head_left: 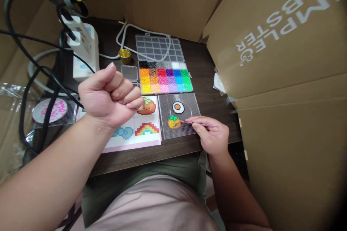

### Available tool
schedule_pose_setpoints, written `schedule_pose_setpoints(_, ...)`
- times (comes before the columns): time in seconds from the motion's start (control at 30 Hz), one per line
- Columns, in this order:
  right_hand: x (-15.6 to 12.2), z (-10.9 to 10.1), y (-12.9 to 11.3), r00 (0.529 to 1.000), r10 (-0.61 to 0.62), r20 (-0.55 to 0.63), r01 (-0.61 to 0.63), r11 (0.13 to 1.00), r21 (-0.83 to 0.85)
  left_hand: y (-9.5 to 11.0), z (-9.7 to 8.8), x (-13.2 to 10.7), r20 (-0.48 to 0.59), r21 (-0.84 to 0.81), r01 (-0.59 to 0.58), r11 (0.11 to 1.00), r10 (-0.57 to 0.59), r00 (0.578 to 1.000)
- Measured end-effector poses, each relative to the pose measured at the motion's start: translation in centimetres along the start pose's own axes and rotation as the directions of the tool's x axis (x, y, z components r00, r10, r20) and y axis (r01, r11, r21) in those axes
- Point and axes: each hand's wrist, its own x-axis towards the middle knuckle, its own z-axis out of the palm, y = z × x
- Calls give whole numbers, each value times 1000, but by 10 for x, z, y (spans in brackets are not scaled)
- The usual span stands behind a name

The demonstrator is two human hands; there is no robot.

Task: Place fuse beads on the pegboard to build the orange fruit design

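Observation:
My left hand is raised above the table in a loose fist, and nothing shows in it. It hovers over a pattern sheet printed with an orange fruit, a rainbow and a blue shape. My right hand pinches thin pink tweezers, whose tips reach an orange bead figure on a clear pegboard. A fried-egg bead figure sits just above it. Behind the pegboard lies an open bead box with many coloured compartments.
Large cardboard boxes wall in the right side and back. A white power strip with black cables stands at the left, beside a second pegboard holding a pink bead disc. A small gold tin sits near the back.

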Motion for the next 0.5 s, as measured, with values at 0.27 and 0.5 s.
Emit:
schedule_pose_setpoints(0.27,-4,-1,6,998,-30,-53,34,996,83,1,0,-1,50,27,4,1000,-5,999)
schedule_pose_setpoints(0.5,23,-7,-22,979,-178,-102,179,984,5,2,-3,0,89,-6,-13,1000,14,996)
